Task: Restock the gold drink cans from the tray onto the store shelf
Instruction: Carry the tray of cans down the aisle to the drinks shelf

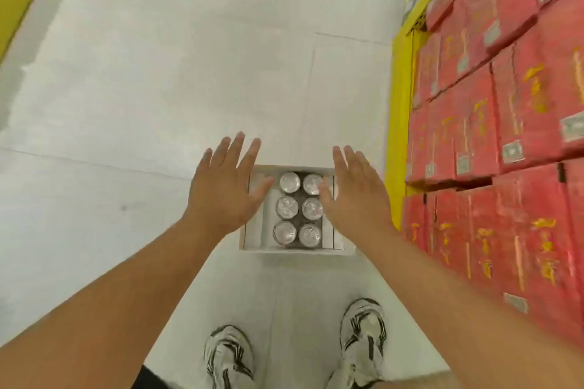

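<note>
1. Looking straight down, only the silver tops of six drink cans (298, 208) show, so their sides and colour cannot be seen. They stand in two columns of three inside a white tray (295, 250) on the floor.
2. The left hand (226, 188) covers the tray's left wall, and the right hand (354, 191) covers its right wall. Whether more cans stand under the hands cannot be told.
3. Both hands hover above the tray, palms down, fingers spread wide and holding nothing. The left thumb tip overlaps the tray just beside the top-left can; the right thumb overlaps the top-right can.
4. The red cartons (505, 136) stacked at the right are blurred; their gold print and small labels cannot be read. The picture's edge cuts them off.
5. A yellow shelf edge (398, 123) runs along the cartons, near the tray's right side.
6. Pale floor (158, 73) lies open to the left of the tray and beyond it.
7. Two white and black sneakers (363, 344) stand just below the tray, the left one partly cropped.
</note>
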### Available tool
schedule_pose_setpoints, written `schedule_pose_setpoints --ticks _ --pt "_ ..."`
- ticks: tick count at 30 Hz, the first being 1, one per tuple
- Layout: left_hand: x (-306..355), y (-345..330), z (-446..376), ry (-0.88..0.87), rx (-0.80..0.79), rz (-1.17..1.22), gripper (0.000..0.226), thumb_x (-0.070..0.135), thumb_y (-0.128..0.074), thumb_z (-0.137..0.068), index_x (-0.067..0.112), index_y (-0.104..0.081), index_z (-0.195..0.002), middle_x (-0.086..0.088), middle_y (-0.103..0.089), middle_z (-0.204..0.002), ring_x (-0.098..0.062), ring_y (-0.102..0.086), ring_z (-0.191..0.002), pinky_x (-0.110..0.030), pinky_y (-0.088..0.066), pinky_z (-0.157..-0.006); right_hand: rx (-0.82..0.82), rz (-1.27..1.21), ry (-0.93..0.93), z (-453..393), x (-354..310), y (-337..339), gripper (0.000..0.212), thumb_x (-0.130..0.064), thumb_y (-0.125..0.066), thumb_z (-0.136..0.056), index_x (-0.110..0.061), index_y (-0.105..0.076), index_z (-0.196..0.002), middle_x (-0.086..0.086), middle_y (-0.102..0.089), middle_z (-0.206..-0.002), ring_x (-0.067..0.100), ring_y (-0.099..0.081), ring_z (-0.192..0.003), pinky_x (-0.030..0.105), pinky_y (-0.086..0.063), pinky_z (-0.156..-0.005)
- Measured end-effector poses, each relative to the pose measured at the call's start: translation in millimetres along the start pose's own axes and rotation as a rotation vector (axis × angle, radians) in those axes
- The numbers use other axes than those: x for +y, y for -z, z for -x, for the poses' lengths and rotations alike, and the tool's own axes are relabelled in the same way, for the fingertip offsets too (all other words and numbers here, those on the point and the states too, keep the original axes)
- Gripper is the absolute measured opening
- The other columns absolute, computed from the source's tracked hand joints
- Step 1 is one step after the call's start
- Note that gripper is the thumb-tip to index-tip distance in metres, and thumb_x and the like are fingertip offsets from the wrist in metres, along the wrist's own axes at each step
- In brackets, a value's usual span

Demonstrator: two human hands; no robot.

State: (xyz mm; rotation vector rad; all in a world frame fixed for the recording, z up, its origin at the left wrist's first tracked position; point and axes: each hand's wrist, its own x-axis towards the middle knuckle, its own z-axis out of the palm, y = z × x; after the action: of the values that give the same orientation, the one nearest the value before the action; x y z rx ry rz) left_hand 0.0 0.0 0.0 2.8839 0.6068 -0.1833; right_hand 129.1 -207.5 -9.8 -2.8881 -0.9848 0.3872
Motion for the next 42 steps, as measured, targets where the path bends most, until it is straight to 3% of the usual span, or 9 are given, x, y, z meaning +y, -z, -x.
schedule_pose_setpoints --ticks 9,13,15,17,19,22,28,31,42 --pt "-27 -161 -7 0.108 -0.075 0.066 0.081 0.066 -0.027 -0.095 0.023 -0.004 -0.160 -0.005 -0.013 -0.167 -0.029 -0.019 -0.152 -0.047 -0.019 -0.122 -0.033 -0.219 -0.112 -13 51 -139 0.074 -0.036 -0.049 -0.100 -0.012 -0.010 -0.159 0.008 -0.006 -0.168 0.024 -0.007 -0.154 0.034 -0.017 -0.123" --pt "-22 -179 -2 0.361 -0.058 0.392 0.088 0.056 -0.044 -0.097 0.022 0.009 -0.158 -0.002 -0.015 -0.167 -0.029 -0.036 -0.144 -0.050 -0.038 -0.108 0.026 -0.565 -0.246 -10 58 -156 0.078 -0.012 -0.052 -0.100 -0.020 -0.003 -0.160 -0.009 -0.002 -0.167 -0.012 -0.006 -0.141 -0.009 -0.008 -0.100" --pt "-23 -183 1 0.516 -0.129 0.558 0.089 0.054 -0.048 -0.096 0.030 0.013 -0.157 0.005 -0.020 -0.166 -0.026 -0.041 -0.142 -0.047 -0.039 -0.105 0.050 -0.691 -0.358 -11 62 -163 0.079 -0.009 -0.052 -0.100 -0.027 -0.004 -0.160 -0.011 -0.007 -0.167 -0.009 -0.010 -0.143 -0.001 -0.011 -0.108" --pt "-27 -188 2 0.629 -0.204 0.650 0.083 0.053 -0.048 -0.097 0.033 0.005 -0.158 0.004 -0.032 -0.161 -0.026 -0.046 -0.139 -0.045 -0.039 -0.105 0.009 -0.840 -0.528 -13 69 -166 0.071 -0.011 -0.051 -0.101 -0.029 -0.016 -0.159 -0.007 -0.024 -0.164 0.009 -0.025 -0.148 0.024 -0.024 -0.119" --pt "-27 -193 3 0.681 -0.268 0.652 0.067 0.049 -0.045 -0.099 0.029 -0.019 -0.157 -0.003 -0.050 -0.150 -0.031 -0.052 -0.131 -0.043 -0.042 -0.102 -0.111 -0.881 -0.644 -14 74 -167 0.051 -0.013 -0.051 -0.100 -0.025 -0.042 -0.149 -0.003 -0.054 -0.143 0.021 -0.049 -0.134 0.033 -0.042 -0.107" --pt "-19 -198 0 0.706 -0.263 0.652 0.048 0.040 -0.046 -0.101 0.020 -0.048 -0.144 -0.010 -0.068 -0.124 -0.033 -0.061 -0.112 -0.036 -0.045 -0.090 -0.191 -0.914 -0.736 -14 73 -166 0.034 -0.016 -0.052 -0.100 -0.022 -0.059 -0.133 0.001 -0.067 -0.117 0.022 -0.061 -0.103 0.027 -0.044 -0.081" --pt "-20 -199 -5 0.734 -0.261 0.671 0.034 0.027 -0.046 -0.103 0.009 -0.058 -0.129 -0.016 -0.068 -0.117 -0.036 -0.061 -0.108 -0.032 -0.041 -0.082 -0.184 -0.903 -0.769 -17 66 -162 0.039 -0.019 -0.048 -0.104 -0.015 -0.051 -0.143 -0.004 -0.058 -0.131 0.022 -0.052 -0.118 0.026 -0.037 -0.095" --pt "-20 -196 -7 0.735 -0.260 0.690 0.033 0.026 -0.044 -0.104 0.007 -0.058 -0.128 -0.017 -0.067 -0.117 -0.036 -0.060 -0.108 -0.030 -0.038 -0.081 -0.182 -0.907 -0.769 -19 65 -161 0.036 -0.019 -0.047 -0.104 -0.016 -0.055 -0.139 0.003 -0.061 -0.133 0.018 -0.051 -0.107 0.027 -0.037 -0.091" --pt "-28 -105 -12 0.724 -0.247 0.760 0.036 0.029 -0.045 -0.104 0.013 -0.059 -0.133 -0.012 -0.066 -0.123 -0.031 -0.059 -0.107 -0.033 -0.043 -0.086 -0.202 -0.972 -0.765 -23 41 -91 0.033 -0.019 -0.048 -0.104 -0.016 -0.057 -0.136 -0.001 -0.060 -0.112 0.021 -0.055 -0.104 0.026 -0.038 -0.087"
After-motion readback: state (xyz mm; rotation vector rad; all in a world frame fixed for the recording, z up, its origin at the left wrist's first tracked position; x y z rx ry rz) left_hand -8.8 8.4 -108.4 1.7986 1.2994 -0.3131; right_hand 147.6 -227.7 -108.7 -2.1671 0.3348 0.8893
